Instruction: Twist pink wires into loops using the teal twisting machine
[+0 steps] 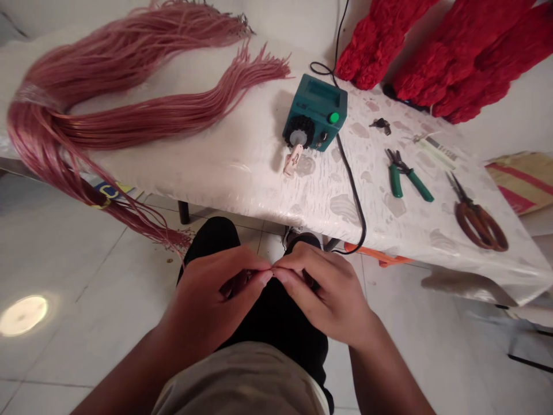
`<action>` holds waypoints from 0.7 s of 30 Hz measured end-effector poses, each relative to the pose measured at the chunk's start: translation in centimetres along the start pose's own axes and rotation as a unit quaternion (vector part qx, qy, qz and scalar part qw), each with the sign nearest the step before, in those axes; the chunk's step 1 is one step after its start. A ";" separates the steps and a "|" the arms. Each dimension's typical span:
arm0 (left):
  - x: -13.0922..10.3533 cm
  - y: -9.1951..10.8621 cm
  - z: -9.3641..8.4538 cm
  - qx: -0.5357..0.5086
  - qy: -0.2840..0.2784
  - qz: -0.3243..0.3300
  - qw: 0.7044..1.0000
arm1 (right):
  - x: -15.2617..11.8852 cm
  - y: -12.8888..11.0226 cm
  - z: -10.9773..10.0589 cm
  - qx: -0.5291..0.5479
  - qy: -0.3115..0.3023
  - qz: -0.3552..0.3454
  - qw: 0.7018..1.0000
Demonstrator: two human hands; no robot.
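My left hand (218, 291) and my right hand (322, 285) meet fingertip to fingertip above my lap, in front of the table edge. Each is closed, thumb and index finger pinched together. Whatever lies between the fingertips is too small to make out. Beyond them on the table stands a green machine (317, 106) with a green button, a black toothed wheel and a pale pink clip (294, 160) at its front. A long bundle of pink cords (142, 127) lies bent across the left of the table, and some strands hang over the edge near my left hand.
Green-handled pliers (401, 170) and brown-handled scissors (479, 225) lie on the right of the table (242, 190). A black cable (352, 184) runs past the machine and over the front edge. Red bundles (458, 57) stand at the back right. A cardboard box (525, 178) is at the far right.
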State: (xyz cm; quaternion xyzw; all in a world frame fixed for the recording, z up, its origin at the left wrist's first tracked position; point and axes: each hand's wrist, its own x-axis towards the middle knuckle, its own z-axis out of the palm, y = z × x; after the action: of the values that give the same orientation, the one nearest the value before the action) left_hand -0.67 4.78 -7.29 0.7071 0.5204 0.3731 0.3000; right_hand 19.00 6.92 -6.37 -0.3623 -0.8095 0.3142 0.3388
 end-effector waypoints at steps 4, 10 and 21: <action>0.0 -0.1 -0.1 0.009 -0.014 0.016 1.000 | -0.1 0.2 -0.3 -0.003 -0.023 0.004 1.000; 0.0 -0.3 -0.1 0.013 -0.031 0.020 0.999 | -0.2 0.7 -0.2 0.020 -0.042 0.014 0.999; 0.7 -1.0 -0.1 0.003 -0.090 0.078 0.993 | -0.5 1.0 -0.8 0.042 -0.085 0.034 0.995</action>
State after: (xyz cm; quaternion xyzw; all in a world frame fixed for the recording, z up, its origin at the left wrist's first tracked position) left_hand -1.16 5.68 -7.89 0.7772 0.4356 0.3287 0.3132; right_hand 20.24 7.29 -6.76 -0.3469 -0.8088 0.3888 0.2726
